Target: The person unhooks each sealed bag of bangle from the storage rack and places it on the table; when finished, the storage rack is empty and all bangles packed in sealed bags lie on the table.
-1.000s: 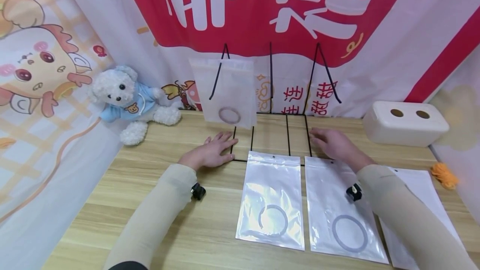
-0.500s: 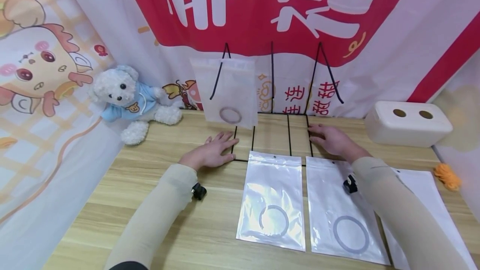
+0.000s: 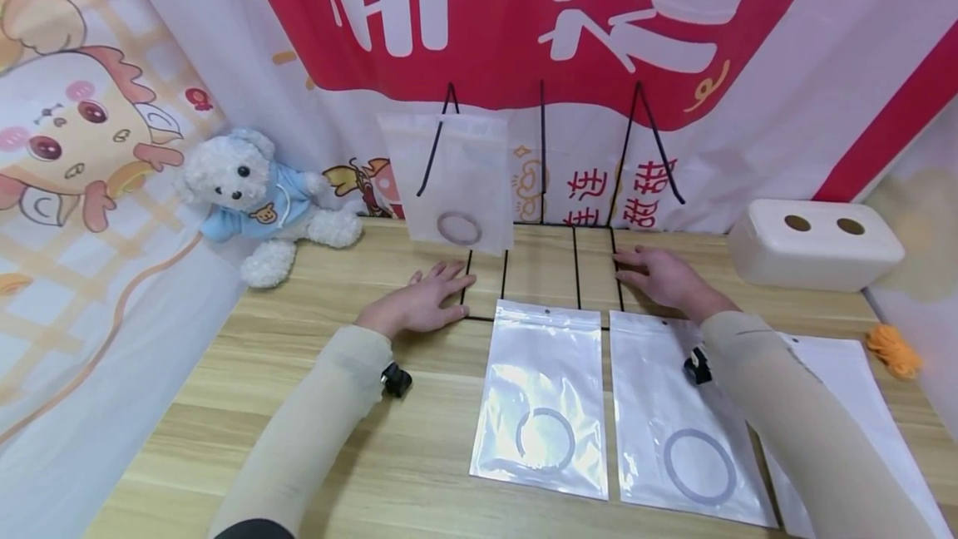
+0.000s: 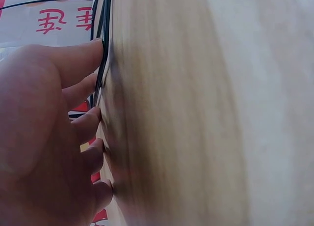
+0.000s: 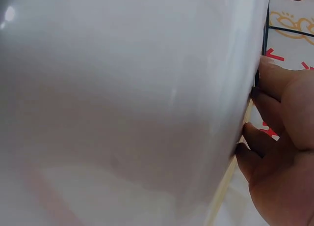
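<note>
A black wire display rack [image 3: 542, 156] stands at the back of the table, its base wires flat on the wood. From its left hook hangs a white zip pouch [image 3: 467, 169] with a ring-shaped mark near the bottom. My left hand [image 3: 421, 302] rests on the table, fingers spread, fingertips at the left base wire. On the opposite side, my right hand [image 3: 662, 279] touches the right base wire with thumb and fingertips, fingers loosely bent. Two glossy ring-marked pouches, a left pouch [image 3: 542, 389] and a middle pouch [image 3: 659, 389], lie in front. My right forearm partly covers a third pouch [image 3: 846, 381].
A white box with two round holes [image 3: 816, 248] sits at the back right, near an orange fluffy item [image 3: 894, 352]. A white plush bear [image 3: 262, 198] in a blue hoodie leans at the back left. Printed cloth [image 3: 359, 56] hangs behind the rack.
My right hand has shifted slightly left and its fingertips now reach the right base wire. The left hand, rack and pouches look unmoved.
</note>
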